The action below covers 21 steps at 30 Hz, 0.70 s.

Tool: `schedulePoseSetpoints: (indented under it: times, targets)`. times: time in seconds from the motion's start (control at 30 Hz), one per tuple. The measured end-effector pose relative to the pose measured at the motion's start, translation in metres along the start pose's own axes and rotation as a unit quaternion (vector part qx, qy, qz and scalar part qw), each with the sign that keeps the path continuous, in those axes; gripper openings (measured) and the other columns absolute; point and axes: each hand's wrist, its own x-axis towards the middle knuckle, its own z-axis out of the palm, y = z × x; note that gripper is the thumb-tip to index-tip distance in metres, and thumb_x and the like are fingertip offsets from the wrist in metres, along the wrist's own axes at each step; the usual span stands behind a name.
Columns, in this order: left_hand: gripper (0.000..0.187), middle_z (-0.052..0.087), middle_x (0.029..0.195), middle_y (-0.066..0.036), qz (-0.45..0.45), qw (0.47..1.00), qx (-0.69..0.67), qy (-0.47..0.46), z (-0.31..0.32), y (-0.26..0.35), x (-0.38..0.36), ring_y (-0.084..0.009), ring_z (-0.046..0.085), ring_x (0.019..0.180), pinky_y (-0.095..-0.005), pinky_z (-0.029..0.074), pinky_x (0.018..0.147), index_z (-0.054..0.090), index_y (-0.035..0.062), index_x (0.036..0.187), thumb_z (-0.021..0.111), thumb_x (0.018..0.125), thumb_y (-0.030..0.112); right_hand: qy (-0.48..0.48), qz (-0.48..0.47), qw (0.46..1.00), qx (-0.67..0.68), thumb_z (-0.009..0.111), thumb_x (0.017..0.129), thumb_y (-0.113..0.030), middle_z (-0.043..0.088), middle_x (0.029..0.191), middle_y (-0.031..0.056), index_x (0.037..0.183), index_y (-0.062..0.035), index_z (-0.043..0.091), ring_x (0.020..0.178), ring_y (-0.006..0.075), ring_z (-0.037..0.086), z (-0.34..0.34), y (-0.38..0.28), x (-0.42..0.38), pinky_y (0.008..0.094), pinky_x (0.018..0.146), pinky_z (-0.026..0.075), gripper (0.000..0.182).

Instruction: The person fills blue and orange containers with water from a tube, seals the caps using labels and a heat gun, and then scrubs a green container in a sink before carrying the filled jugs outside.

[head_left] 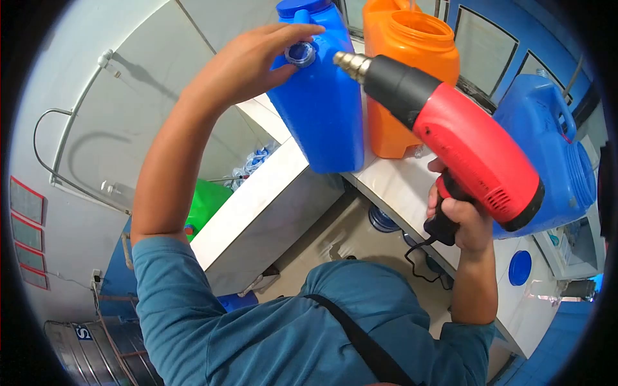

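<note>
My left hand (254, 61) rests its fingers on the side of an upright blue jerrycan (322, 109), thumb and fingers around a small clear-ringed spout cap (300, 54). My right hand (460, 222) grips the black handle of a red heat gun (463, 135). The gun's metal nozzle (351, 63) points left at the spout, a short gap away. The jerrycan stands on a white counter (393, 183).
An orange jerrycan (412, 58) with an open neck stands behind the blue one. A larger blue container (553, 148) sits at the right. A blue lid (519, 267) lies on the counter. A green container (209, 202) is below left. The gun's black cord (418, 257) hangs down.
</note>
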Motion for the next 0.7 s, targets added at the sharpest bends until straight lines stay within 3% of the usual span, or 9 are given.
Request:
schedulePoseSetpoints:
  times: [0.1, 0.17, 0.2, 0.37, 0.53, 0.57, 0.63, 0.67, 0.7]
  targets:
    - [0.067, 0.068, 0.102, -0.014, -0.011, 0.998, 0.045, 0.052, 0.006, 0.005, -0.001, -0.0286, 0.067, 0.094, -0.0386, 0.055, 0.082, 0.049, 0.0184, 0.137, 0.079, 0.078, 0.020, 0.033, -0.018, 0.999, 0.039, 0.069, 0.066, -0.021, 0.059, 0.093, 0.0143, 0.122, 0.0081, 0.050, 0.067, 0.0175, 0.059, -0.008, 0.002, 0.001, 0.0292, 0.057, 0.052, 0.066]
    - [0.061, 0.067, 0.082, -0.011, -0.130, 0.985, 0.082, 0.081, 0.008, 0.015, -0.001, -0.0275, 0.067, 0.077, -0.0378, 0.053, 0.069, 0.051, 0.0153, 0.135, 0.075, 0.082, 0.037, 0.069, -0.024, 0.996, 0.059, 0.068, 0.067, -0.016, 0.062, 0.102, 0.0143, 0.122, 0.0046, 0.054, 0.072, 0.0182, 0.061, -0.013, 0.002, -0.005, 0.0305, 0.062, 0.051, 0.061]
    - [0.061, 0.067, 0.082, -0.011, -0.131, 0.985, 0.082, 0.081, 0.008, 0.016, -0.005, -0.0275, 0.067, 0.077, -0.0378, 0.053, 0.069, 0.051, 0.0153, 0.135, 0.075, 0.082, 0.037, 0.048, -0.001, 0.997, 0.066, 0.067, 0.066, -0.015, 0.060, 0.113, 0.0152, 0.124, 0.0045, 0.053, 0.073, 0.0199, 0.062, -0.022, 0.006, -0.007, 0.0314, 0.060, 0.052, 0.063]
    - [0.060, 0.063, 0.073, -0.011, -0.187, 0.969, 0.085, 0.135, 0.002, 0.002, -0.017, -0.0273, 0.063, 0.067, -0.0379, 0.048, 0.061, 0.054, 0.0090, 0.126, 0.055, 0.091, 0.058, 0.017, -0.035, 0.996, 0.081, 0.067, 0.069, -0.013, 0.060, 0.112, 0.0159, 0.126, 0.0051, 0.052, 0.073, 0.0196, 0.062, -0.016, 0.009, -0.010, 0.0319, 0.061, 0.052, 0.061]
    - [0.050, 0.065, 0.079, -0.014, -0.192, 0.959, 0.195, 0.071, 0.004, 0.024, 0.001, -0.0309, 0.065, 0.075, -0.0405, 0.050, 0.067, 0.061, 0.0065, 0.107, 0.054, 0.093, 0.054, -0.004, -0.053, 0.993, 0.107, 0.066, 0.070, -0.013, 0.058, 0.115, 0.0177, 0.128, 0.0075, 0.048, 0.072, 0.0205, 0.062, -0.005, -0.003, 0.001, 0.0319, 0.061, 0.053, 0.064]
    - [0.042, 0.066, 0.087, -0.014, -0.177, 0.961, 0.208, 0.046, 0.008, 0.025, 0.004, -0.0315, 0.064, 0.082, -0.0406, 0.050, 0.070, 0.061, 0.0071, 0.108, 0.060, 0.091, 0.046, -0.022, -0.071, 0.989, 0.128, 0.063, 0.070, -0.007, 0.060, 0.114, 0.0175, 0.127, 0.0078, 0.050, 0.075, 0.0207, 0.063, -0.011, -0.009, -0.004, 0.0326, 0.064, 0.053, 0.061]
    - [0.034, 0.064, 0.105, -0.015, -0.073, 0.978, 0.193, 0.019, 0.007, 0.024, 0.004, -0.0334, 0.062, 0.096, -0.0416, 0.051, 0.080, 0.060, 0.0072, 0.110, 0.069, 0.083, 0.027, 0.042, -0.132, 0.986, 0.093, 0.068, 0.073, -0.020, 0.049, 0.125, 0.0242, 0.128, 0.0093, 0.044, 0.069, 0.0227, 0.062, -0.026, -0.021, -0.027, 0.0321, 0.057, 0.055, 0.066]
    - [0.037, 0.062, 0.114, -0.015, 0.013, 0.986, 0.167, 0.019, 0.001, 0.022, 0.001, -0.0347, 0.060, 0.104, -0.0423, 0.050, 0.086, 0.059, 0.0068, 0.112, 0.072, 0.078, 0.016, 0.024, -0.181, 0.978, 0.103, 0.069, 0.074, -0.021, 0.047, 0.128, 0.0260, 0.129, 0.0090, 0.043, 0.069, 0.0228, 0.062, -0.040, -0.032, -0.045, 0.0324, 0.057, 0.056, 0.067]
    - [0.051, 0.058, 0.123, -0.016, -0.023, 0.994, 0.103, 0.026, 0.001, 0.025, 0.001, -0.0370, 0.056, 0.111, -0.0439, 0.047, 0.095, 0.057, 0.0048, 0.119, 0.073, 0.071, 0.005, 0.005, -0.227, 0.968, 0.108, 0.070, 0.075, -0.022, 0.044, 0.132, 0.0278, 0.130, 0.0087, 0.041, 0.069, 0.0229, 0.062, -0.055, -0.044, -0.065, 0.0328, 0.058, 0.057, 0.069]
